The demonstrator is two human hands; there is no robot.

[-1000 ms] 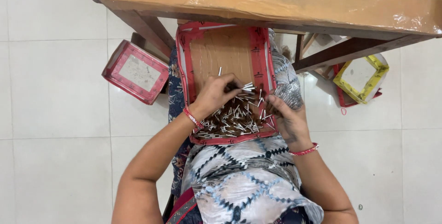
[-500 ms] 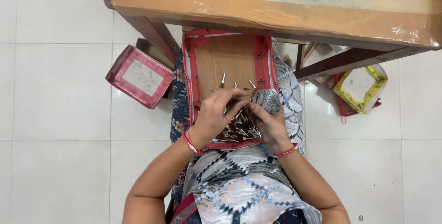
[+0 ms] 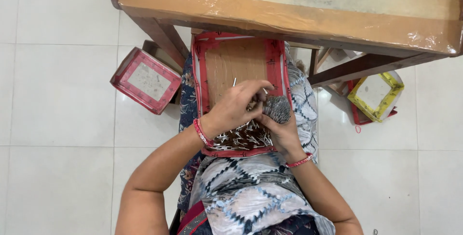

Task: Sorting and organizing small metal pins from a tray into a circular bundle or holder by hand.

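A red-edged cardboard tray [image 3: 241, 59] lies on my lap, with a heap of thin silver-tipped dark sticks [image 3: 241, 138] at its near end. My right hand [image 3: 282, 131] grips a tight round bundle of these sticks [image 3: 277, 108], tips up, over the tray's right side. My left hand [image 3: 234, 107] reaches across the heap, its fingertips pinched at the bundle's left edge. Whether a stick is between those fingertips I cannot make out. Both wrists wear red bangles.
A low wooden table [image 3: 289, 8] wrapped in clear film spans the top, its legs to either side of the tray. A red-edged box [image 3: 147, 80] sits on the white tiled floor at left, a yellow-edged box [image 3: 376, 95] at right.
My hands have drawn together over the heap. The right hand now holds a gathered bundle upright, and the left hand has moved right to meet it. The camera tilted slightly.
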